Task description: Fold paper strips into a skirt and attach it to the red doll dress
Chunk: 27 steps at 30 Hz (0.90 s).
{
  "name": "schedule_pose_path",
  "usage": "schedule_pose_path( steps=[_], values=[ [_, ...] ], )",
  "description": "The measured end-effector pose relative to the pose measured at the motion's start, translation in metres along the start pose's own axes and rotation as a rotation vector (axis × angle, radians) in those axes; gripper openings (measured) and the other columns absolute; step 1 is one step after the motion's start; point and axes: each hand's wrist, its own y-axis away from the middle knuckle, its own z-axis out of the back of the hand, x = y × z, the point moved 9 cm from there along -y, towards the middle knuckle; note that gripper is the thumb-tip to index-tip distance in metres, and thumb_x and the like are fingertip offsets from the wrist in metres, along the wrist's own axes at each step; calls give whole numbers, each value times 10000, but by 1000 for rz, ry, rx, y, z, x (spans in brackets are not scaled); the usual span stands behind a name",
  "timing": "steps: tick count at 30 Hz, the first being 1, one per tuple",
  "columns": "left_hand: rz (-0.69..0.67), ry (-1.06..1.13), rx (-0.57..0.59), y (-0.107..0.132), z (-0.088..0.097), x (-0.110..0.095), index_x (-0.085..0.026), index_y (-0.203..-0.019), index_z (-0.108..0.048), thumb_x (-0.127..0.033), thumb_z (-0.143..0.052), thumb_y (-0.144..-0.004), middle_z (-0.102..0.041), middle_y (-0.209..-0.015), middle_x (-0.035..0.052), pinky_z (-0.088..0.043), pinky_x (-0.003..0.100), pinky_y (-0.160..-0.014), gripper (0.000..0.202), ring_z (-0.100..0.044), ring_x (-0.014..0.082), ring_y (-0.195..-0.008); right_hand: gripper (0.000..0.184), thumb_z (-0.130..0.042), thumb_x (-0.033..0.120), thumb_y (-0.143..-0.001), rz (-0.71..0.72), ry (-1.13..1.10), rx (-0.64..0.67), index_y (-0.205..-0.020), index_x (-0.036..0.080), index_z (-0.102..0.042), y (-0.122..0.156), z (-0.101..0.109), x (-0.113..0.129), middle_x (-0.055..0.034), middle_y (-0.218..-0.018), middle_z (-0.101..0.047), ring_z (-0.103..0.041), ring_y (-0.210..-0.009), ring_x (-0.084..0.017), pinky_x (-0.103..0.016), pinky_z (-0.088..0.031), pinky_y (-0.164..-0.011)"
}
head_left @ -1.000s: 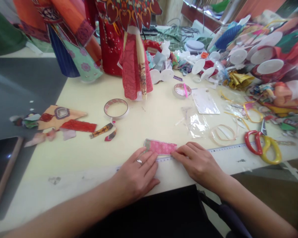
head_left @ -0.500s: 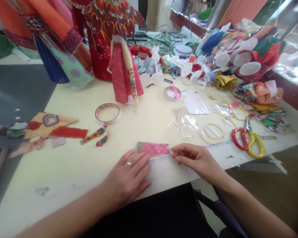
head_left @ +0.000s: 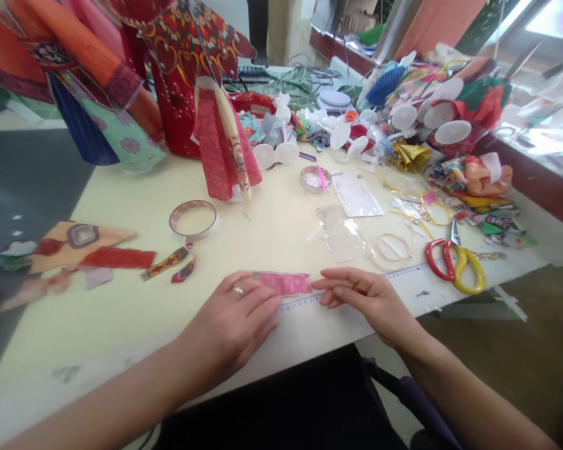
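A small pink patterned fabric strip (head_left: 288,284), edged with a beaded-looking trim, lies near the front edge of the table beside a long ruler (head_left: 300,304). My left hand (head_left: 237,315), with a ring on one finger, grips the strip's left end and covers part of it. At the strip's right end is my right hand (head_left: 361,297), its index finger stretched towards the fabric and the thumb drawn in against the other fingers. Whatever lies between those fingertips is too small to make out.
Red-and-yellow-handled scissors (head_left: 455,265) lie at right on the ruler. Left are a tape roll (head_left: 192,219) and fabric scraps (head_left: 117,257). Clear plastic bags (head_left: 342,234) and a white card (head_left: 357,195) lie beyond my hands. Dressed figures (head_left: 225,144) and heaped scraps (head_left: 431,112) line the back.
The view has shifted a little to the right. My left hand now covers more of the strip's left end, and my right index finger has straightened along the right end.
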Motion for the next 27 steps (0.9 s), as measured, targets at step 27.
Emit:
schedule_pose_path(
  steps=[27],
  values=[
    [195,66,315,-44,-55,23,-157,-730,-583,-165,-497,-841,-579,-759,34,-386,337,-707,141,-500,182,-750,230,-423,97,-872,673,1072,-15,-936,145,-638,14,-46,29,-93,-874,-570,-483,-825,-208,-380,-429,-745]
  ],
)
